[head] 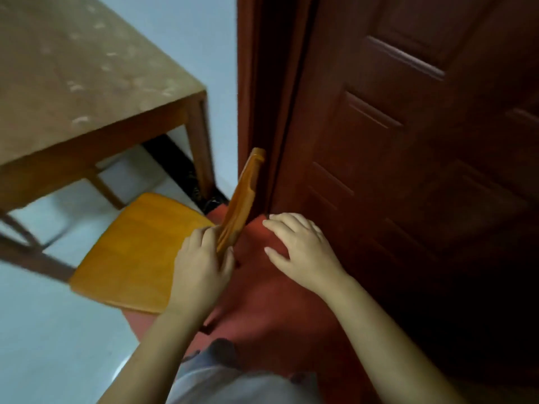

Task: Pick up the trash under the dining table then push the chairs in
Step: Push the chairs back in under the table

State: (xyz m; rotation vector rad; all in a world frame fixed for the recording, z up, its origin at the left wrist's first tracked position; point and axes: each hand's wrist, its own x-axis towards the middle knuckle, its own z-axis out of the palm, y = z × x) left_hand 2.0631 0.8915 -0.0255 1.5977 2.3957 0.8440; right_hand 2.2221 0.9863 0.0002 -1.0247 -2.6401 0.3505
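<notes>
While the counter (87,83) sits at left, the chair (137,249) stands just outside it, left hand (201,266) clamped on its backrest (242,196), right hand (300,246) spread and empty beside the door (408,141). Likely the push-in step: slide it straight under. Floor (131,170) beneath is blurred; no trash discernible.

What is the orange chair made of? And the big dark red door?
The orange-yellow chair looks like varnished wood: faint grain and a smooth sheen on its seat. The dark reddish-brown panelled door seems wood or veneer, glossy, with raised mouldings; the blur leaves that open.
</notes>
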